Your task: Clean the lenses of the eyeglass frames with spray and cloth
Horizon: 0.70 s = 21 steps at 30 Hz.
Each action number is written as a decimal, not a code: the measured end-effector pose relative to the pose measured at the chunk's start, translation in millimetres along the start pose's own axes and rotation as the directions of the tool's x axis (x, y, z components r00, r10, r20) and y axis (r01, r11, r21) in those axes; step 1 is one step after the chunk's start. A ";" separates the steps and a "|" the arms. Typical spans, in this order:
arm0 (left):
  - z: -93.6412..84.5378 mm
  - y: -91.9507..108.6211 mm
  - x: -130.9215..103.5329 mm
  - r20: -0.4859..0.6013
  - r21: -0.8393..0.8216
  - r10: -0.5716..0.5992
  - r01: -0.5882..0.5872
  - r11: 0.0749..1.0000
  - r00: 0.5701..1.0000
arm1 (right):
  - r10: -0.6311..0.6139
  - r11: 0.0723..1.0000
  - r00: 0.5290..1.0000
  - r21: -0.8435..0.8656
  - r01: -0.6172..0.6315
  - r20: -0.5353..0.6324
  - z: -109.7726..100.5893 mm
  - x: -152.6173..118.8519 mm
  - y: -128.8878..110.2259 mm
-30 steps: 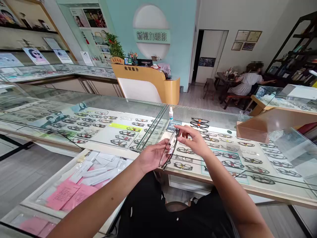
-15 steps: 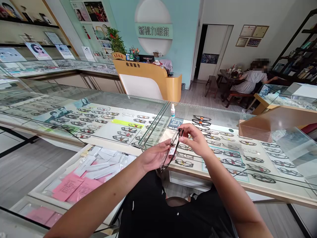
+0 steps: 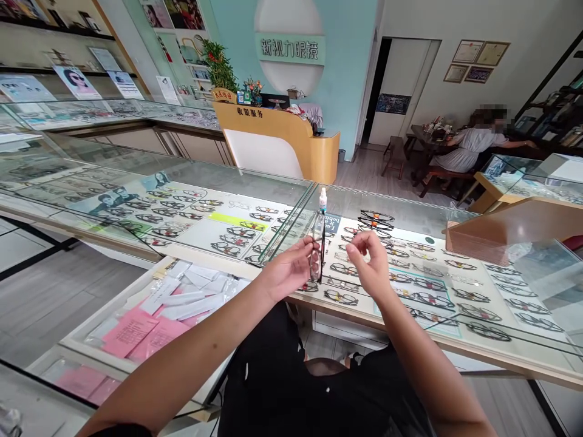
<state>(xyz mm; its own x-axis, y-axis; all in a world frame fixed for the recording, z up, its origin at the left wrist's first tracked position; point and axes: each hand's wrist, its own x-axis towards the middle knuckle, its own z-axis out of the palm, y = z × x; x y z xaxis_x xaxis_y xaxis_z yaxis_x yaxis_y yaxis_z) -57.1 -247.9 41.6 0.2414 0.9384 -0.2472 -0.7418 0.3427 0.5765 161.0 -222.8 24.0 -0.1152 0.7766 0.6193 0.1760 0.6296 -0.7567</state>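
Note:
A pair of dark-framed eyeglasses is held on edge over the glass counter by my left hand, whose fingers pinch it near the middle. To the right of the eyeglasses, my right hand is apart from them with its fingers curled. No object shows in that hand. Just beyond the eyeglasses, a small white spray bottle stands upright on the counter top. A dark blue card with white lettering lies behind them, partly covered.
Rows of eyeglass frames lie inside the glass display counter. At lower left, an open drawer holds pink slips and white envelopes. A wooden cashier desk stands farther back. One person sits at a table at right.
My right hand has let go of the eyeglasses and moved right. The eyeglasses have turned more upright in my left hand. The camera view has shifted slightly.

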 end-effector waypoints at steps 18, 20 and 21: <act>30.5 -19.0 36.0 -0.187 0.035 0.290 -0.288 0.957 0.939 | 0.026 0.950 0.971 -0.297 -0.099 -0.239 27.6 -35.0 19.5; 28.8 -20.7 37.6 -0.185 0.053 0.295 -0.290 0.956 0.937 | -0.063 0.942 0.972 -0.335 -0.017 -0.226 29.5 -37.1 26.0; 27.8 -21.5 38.6 -0.185 0.061 0.298 -0.291 0.955 0.937 | -0.091 0.935 0.973 -0.355 0.011 -0.210 30.4 -38.2 28.7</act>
<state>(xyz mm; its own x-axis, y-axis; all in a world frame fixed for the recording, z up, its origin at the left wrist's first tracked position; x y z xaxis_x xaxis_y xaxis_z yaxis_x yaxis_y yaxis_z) -14.5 -217.8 41.3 -0.1107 0.9727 -0.2042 -0.7402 0.0564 0.6700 140.7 -233.8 -27.7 0.0769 0.6938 0.7160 0.5104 0.5895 -0.6261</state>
